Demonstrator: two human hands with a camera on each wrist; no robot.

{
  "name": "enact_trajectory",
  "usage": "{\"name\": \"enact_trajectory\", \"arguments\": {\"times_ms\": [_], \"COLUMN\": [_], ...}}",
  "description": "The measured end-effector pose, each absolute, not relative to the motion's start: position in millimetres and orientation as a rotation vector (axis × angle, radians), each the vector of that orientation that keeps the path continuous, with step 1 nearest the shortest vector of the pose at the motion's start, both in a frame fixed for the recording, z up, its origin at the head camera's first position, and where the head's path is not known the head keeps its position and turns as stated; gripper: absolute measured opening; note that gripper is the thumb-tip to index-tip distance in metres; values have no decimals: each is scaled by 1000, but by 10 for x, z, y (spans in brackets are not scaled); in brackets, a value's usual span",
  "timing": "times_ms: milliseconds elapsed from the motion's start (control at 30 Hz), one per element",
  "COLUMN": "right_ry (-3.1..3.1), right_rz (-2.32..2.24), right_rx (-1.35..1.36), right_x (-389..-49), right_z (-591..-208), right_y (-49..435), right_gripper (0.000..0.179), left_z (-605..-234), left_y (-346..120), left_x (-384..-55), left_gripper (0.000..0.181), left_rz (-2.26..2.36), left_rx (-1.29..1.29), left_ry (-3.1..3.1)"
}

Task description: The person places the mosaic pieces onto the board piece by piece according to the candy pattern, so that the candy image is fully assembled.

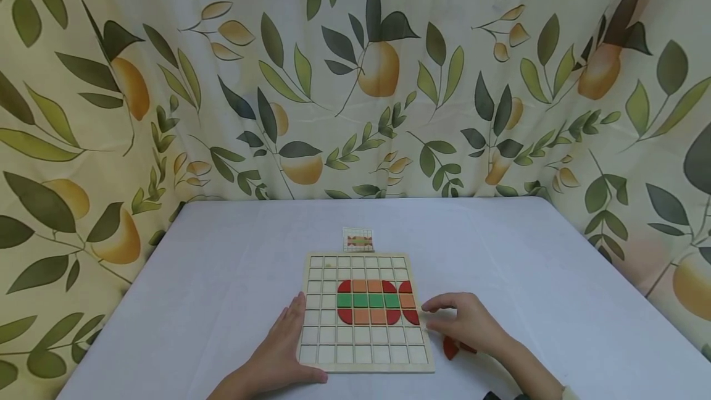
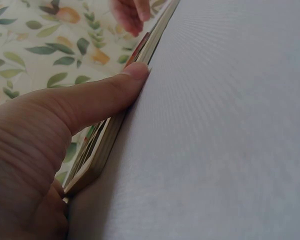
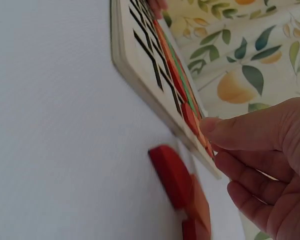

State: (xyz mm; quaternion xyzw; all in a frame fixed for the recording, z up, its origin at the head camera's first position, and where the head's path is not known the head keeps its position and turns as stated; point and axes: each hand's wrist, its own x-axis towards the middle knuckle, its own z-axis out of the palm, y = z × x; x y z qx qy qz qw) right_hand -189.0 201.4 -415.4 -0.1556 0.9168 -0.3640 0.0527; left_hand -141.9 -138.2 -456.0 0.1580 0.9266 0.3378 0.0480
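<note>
A square wooden grid board (image 1: 328, 354) lies flat, with red quarter-round, orange square and green square tiles set in its middle and right cells. My left hand (image 1: 278, 344) rests at its lower left corner, fingers straight along the left edge and thumb (image 2: 105, 97) pressing the near edge. Beside the right edge is my right hand (image 1: 469, 320), its thumb and index fingertips close to the red and orange end tiles, fingers loosely bent and no tile showing between them. A loose red tile (image 3: 171, 175) and an orange tile (image 3: 200, 207) lie on the table under that hand.
A small pattern card (image 1: 358, 241) showing a red, orange and green design touches the board's far edge. White cloth covers the table (image 1: 233, 252). Behind and at both sides hangs a curtain (image 1: 222, 79) printed with leaves and fruit.
</note>
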Motion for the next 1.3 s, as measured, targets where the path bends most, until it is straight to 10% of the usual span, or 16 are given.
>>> {"name": "enact_trajectory", "arguments": {"times_ms": [1300], "right_ry": [2956], "right_rz": [-939], "right_rx": [-542], "right_x": [-1578], "right_z": [-4235], "right_y": [2513], "right_gripper": [28], "left_z": [-4558], "left_y": [-1380], "left_x": [-1425], "left_gripper": [136], "left_rz": [1032], "left_rx": [483], "left_ry": [2825]}}
